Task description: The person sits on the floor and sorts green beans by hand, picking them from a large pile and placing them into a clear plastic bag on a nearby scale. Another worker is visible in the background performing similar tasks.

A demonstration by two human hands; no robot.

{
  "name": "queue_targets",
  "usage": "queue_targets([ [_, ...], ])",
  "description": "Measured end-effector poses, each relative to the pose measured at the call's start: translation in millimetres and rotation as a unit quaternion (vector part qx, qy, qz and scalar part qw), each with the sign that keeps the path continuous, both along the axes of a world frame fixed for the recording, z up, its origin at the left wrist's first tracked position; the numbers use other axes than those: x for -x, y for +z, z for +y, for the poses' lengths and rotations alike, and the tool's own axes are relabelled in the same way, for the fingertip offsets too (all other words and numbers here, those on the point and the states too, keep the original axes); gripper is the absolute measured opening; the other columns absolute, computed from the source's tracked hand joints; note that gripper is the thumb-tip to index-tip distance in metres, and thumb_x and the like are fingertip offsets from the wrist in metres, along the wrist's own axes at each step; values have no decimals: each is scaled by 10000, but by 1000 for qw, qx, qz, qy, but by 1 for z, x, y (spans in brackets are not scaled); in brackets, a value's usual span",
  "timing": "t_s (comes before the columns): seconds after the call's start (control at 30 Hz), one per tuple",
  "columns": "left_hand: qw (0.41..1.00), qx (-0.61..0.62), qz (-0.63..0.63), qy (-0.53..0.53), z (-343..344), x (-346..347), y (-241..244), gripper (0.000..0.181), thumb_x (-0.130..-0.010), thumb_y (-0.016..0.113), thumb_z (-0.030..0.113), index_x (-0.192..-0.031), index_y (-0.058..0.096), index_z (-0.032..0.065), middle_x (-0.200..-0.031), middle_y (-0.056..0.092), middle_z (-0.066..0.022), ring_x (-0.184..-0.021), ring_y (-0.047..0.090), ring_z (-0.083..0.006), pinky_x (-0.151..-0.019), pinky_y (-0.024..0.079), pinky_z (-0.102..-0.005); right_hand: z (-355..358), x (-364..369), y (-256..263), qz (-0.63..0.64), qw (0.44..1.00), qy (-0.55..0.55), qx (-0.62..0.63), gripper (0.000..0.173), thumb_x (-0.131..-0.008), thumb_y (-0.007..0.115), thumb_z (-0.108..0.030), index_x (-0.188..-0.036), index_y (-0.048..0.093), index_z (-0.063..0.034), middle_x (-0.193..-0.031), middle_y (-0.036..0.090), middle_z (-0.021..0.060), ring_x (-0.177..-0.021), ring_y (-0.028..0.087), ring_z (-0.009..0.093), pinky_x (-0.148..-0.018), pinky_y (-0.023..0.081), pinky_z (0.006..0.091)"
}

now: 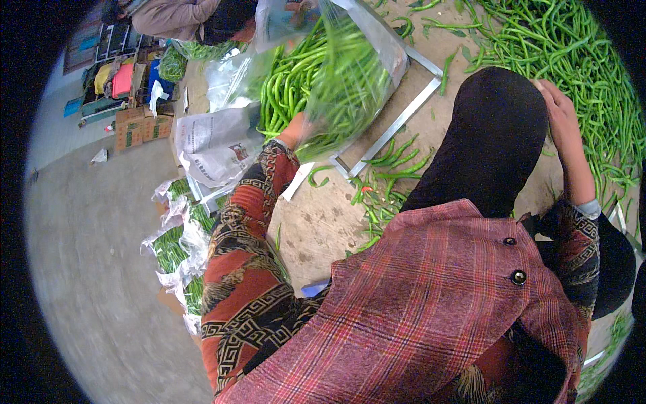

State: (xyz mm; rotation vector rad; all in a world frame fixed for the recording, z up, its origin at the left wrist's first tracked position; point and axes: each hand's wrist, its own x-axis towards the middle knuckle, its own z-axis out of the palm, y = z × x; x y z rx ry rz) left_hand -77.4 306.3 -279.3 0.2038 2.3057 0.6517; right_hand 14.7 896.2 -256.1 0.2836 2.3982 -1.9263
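My left hand [292,132] reaches against a heap of long green chili peppers [290,83] in a clear plastic bag [348,96]. Plastic and peppers hide its fingers, so its grip is not visible. A printed paper sheet [217,144] lines the near left side of the heap. Beneath the bag shows a metal frame [398,129]. On the far side of my black-clad knee [497,131] rests my right hand [561,113], with nothing visible in it. Just beyond that hand spreads a large pile of loose green chili peppers [595,101].
Loose peppers [388,187] lie on the floor before my knee. Bagged peppers with white paper [184,247] stand at left. Cardboard boxes [141,129] sit farther back. Another person's sleeve [174,20] shows at the top, behind a second bag of peppers [172,64].
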Motion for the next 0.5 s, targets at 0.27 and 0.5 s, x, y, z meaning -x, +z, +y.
queue_targets([
  [0.27,975,114,-103,-161,-8,2,1,904,-829,684,393,-1474,146,59,-1528,134,-184,-1398,180,-279,-1126,249,-398,12,-13,-16,19,999,6,-39,367,-948,485,-253,-1126,588,52,-1081,648,104,-998,572,168,-913,408,266],
  [0.5,965,123,74,-218,43,-3,32,545,-811,671,390,-1236,528,79,-1132,617,-183,-1008,610,-311,-896,463,-402,25,-26,-30,-8,998,0,-60,351,-942,490,-249,-1114,589,41,-1026,649,89,-954,569,155,-871,420,261],
])
